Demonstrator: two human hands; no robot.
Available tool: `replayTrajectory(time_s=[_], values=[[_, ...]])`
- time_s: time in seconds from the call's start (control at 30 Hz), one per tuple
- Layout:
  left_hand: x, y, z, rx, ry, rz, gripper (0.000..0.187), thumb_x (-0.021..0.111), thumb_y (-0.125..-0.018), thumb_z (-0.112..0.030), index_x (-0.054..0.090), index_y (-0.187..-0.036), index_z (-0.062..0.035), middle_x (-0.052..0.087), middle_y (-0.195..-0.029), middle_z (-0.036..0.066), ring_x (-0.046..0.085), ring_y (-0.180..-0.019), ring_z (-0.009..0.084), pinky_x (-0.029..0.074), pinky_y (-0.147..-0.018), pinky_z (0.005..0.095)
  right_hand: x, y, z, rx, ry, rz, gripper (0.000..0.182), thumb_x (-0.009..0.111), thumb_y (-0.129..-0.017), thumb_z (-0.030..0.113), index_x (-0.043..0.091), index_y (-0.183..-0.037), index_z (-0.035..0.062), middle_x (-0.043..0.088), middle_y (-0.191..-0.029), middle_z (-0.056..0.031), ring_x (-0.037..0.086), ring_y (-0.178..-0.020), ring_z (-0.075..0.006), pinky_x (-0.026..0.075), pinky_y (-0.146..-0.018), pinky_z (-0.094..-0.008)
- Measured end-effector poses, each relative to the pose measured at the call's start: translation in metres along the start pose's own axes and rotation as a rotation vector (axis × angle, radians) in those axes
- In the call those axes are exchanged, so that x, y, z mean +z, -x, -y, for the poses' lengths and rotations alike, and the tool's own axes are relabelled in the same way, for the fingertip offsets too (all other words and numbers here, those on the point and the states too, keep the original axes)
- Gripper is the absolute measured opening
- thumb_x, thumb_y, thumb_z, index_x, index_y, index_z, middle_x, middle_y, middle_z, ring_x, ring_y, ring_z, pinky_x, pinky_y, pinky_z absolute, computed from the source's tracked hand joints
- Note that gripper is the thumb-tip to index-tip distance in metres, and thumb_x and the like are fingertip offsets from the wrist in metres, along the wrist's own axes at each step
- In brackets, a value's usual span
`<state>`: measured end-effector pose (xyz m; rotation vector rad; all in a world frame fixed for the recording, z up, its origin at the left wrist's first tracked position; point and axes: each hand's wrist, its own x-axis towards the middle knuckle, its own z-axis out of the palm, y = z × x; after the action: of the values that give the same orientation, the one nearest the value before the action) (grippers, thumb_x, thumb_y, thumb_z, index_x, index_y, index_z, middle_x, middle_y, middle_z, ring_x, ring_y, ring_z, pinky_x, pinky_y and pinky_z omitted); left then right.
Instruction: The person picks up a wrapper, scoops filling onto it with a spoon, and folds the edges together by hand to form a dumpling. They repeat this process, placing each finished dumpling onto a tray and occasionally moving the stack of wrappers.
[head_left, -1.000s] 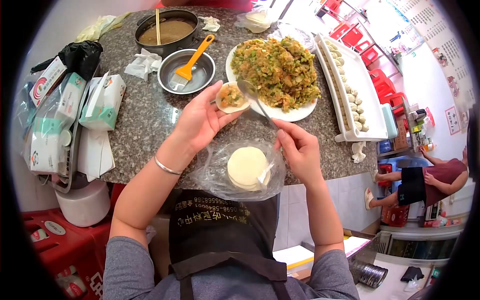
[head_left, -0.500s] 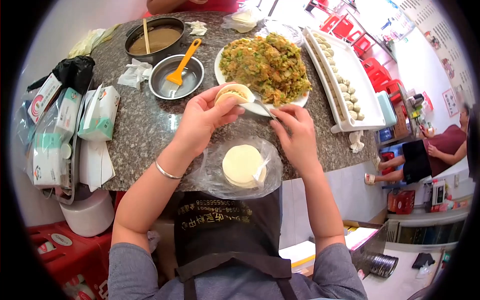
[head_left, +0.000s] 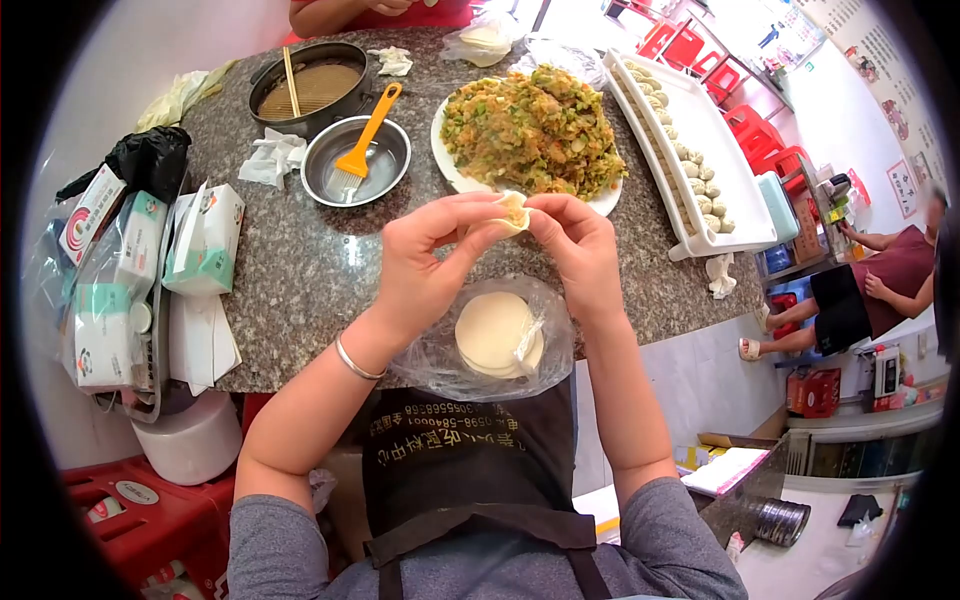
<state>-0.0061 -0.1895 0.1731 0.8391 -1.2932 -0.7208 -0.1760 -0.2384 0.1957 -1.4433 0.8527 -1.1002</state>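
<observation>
A filled dough wrapper (head_left: 514, 212) is pinched between both hands above the table. My left hand (head_left: 435, 262) grips its left side, and my right hand (head_left: 572, 250) has its fingertips closed on the right edge. Just beyond it, a white plate (head_left: 441, 160) carries a large heap of chopped filling (head_left: 535, 130). Below the hands, a stack of round wrappers (head_left: 497, 333) lies on a clear plastic bag (head_left: 425, 350). No spoon shows in the right hand now.
A steel bowl (head_left: 388, 177) with an orange brush (head_left: 368, 135), a dark round pan (head_left: 352, 95) and tissue boxes (head_left: 207, 240) stand left. Rows of dumplings (head_left: 700, 185) fill part of a white tray (head_left: 752, 205) at right. One person (head_left: 385, 12) sits opposite; another (head_left: 885, 280) is far right.
The metal spoon has left my right hand, whose fingers now pinch the wrapper. Both hands have come together, and the wrapper is now partly folded. The whole view has shifted slightly.
</observation>
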Motion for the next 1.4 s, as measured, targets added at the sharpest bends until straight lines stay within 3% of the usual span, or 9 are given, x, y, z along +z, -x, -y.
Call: replayTrajectory(time_s=[0.23,0.3,0.63,0.8,0.93,1.03,1.1,1.33,1.4], values=[[0.001,0.0,0.001,-0.086,0.1,-0.049,0.017,0.068,-0.089,-0.004,0.07,-0.104,0.0035,0.068,-0.11,0.014,0.067,-0.093,0.0142,0.055,-0.079,0.0249,0.009,0.0,-0.005,-0.1,0.108,-0.06,0.015,0.068,-0.088,0.013,0.068,-0.095,-0.0001,0.069,-0.084,-0.0042,0.062,-0.078,-0.0093,0.049,-0.07,-0.024],[0.001,-0.001,0.001,-0.101,0.113,-0.085,0.017,0.068,-0.089,-0.004,0.07,-0.104,0.004,0.068,-0.11,0.014,0.067,-0.093,0.0141,0.055,-0.08,0.0248,0.01,-0.002,-0.009,-0.35,0.306,-0.067,0.014,0.069,-0.088,0.012,0.068,-0.095,0.0002,0.068,-0.084,-0.0061,0.062,-0.078,-0.011,0.049,-0.07,-0.0251],[-0.001,-0.001,-0.002,-0.074,0.102,0.027,0.016,0.066,-0.089,0.001,0.069,-0.104,0.0047,0.067,-0.111,0.015,0.065,-0.096,0.0143,0.053,-0.082,0.0246,-0.005,-0.006,-0.002,-0.048,0.13,0.056,0.017,0.068,-0.087,0.015,0.068,-0.093,-0.0003,0.068,-0.084,-0.0073,0.063,-0.078,-0.0126,0.049,-0.07,-0.0275],[0.0,-0.001,-0.008,-0.255,-0.002,0.0,0.014,0.067,-0.089,0.0,0.067,-0.103,0.005,0.069,-0.107,0.013,0.065,-0.094,0.014,0.054,-0.081,0.0246,0.005,0.0,0.0,-0.256,0.385,-0.037,0.016,0.067,-0.088,0.014,0.067,-0.092,-0.0007,0.067,-0.086,-0.0084,0.063,-0.081,-0.0147,0.049,-0.072,-0.0293],[-0.001,-0.002,0.001,-0.243,0.027,-0.028,0.012,0.068,-0.089,-0.004,0.069,-0.098,0.003,0.07,-0.103,0.009,0.066,-0.095,0.0111,0.053,-0.078,0.022,0.003,-0.001,0.0,-0.369,0.475,0.008,0.017,0.066,-0.088,0.015,0.067,-0.093,-0.0018,0.067,-0.087,-0.0097,0.064,-0.081,-0.0157,0.049,-0.072,-0.0295],[0.003,-0.004,0.0,-0.265,0.293,-0.067,0.013,0.068,-0.089,-0.004,0.068,-0.1,0.0039,0.07,-0.103,0.01,0.066,-0.095,0.0111,0.053,-0.079,0.022,-0.002,-0.003,0.007,-0.154,0.351,-0.048,0.014,0.066,-0.091,0.012,0.067,-0.094,-0.0016,0.066,-0.087,-0.0024,0.059,-0.085,-0.0087,0.046,-0.076,-0.0232],[0.0,-0.003,0.003,-0.203,0.27,-0.007,0.014,0.068,-0.089,-0.004,0.068,-0.101,0.0039,0.07,-0.103,0.009,0.066,-0.094,0.0106,0.053,-0.079,0.0219,-0.014,-0.011,0.008,0.018,0.248,0.165,0.013,0.066,-0.091,0.011,0.066,-0.094,-0.0016,0.065,-0.087,-0.0017,0.058,-0.083,-0.0082,0.046,-0.076,-0.023],[-0.002,-0.001,0.001,-0.242,0.212,-0.006,0.018,0.068,-0.088,0.001,0.067,-0.105,0.0052,0.069,-0.105,0.012,0.066,-0.093,0.0135,0.054,-0.084,0.0259,0.0,-0.004,0.009,-0.144,0.349,0.078,0.012,0.065,-0.091,0.011,0.065,-0.092,-0.0009,0.065,-0.087,-0.0018,0.058,-0.082,-0.0083,0.046,-0.074,-0.0231],[-0.003,-0.001,0.001,-0.271,0.135,-0.045,0.017,0.067,-0.089,0.001,0.067,-0.105,0.005,0.07,-0.102,0.011,0.066,-0.092,0.0124,0.054,-0.083,0.0253,0.0,-0.006,0.003,-0.238,0.437,0.058,0.02,0.068,-0.088,0.017,0.066,-0.096,-0.0003,0.067,-0.088,-0.0096,0.064,-0.082,-0.0168,0.052,-0.068,-0.0309]])
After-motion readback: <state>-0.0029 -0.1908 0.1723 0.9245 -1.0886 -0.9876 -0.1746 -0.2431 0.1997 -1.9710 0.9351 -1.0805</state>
